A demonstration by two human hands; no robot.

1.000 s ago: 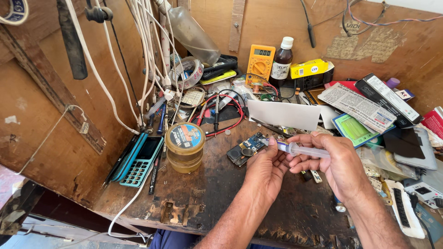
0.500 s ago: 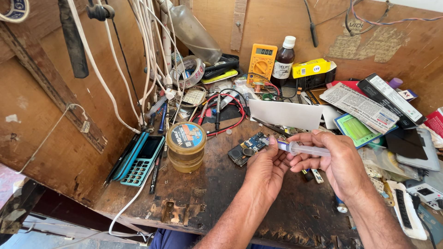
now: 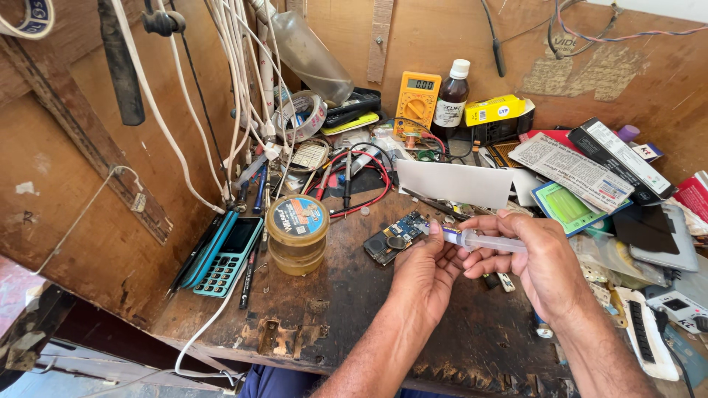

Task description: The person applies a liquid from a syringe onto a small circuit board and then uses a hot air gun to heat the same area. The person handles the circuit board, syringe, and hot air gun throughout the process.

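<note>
At bench (image 3: 442,346) centre: barely any change from 0.5 s ago, syringe (image 3: 483,240) tip holds just right of the circuit board (image 3: 394,237). Right hand (image 3: 535,262) grip pinches the barrel, left hand (image 3: 428,269) fingers pinch the tip. Count: one syringe, one board, one flux tin (image 3: 298,234), one multimeter (image 3: 418,99).

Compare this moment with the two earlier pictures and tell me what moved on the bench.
Almost nothing moved. The right hand still holds the clear syringe, its tip toward the small circuit board, and the left hand still steadies the tip end. Both hands sit in nearly the same spot as before. The amber jar and teal phone stayed put.
</note>
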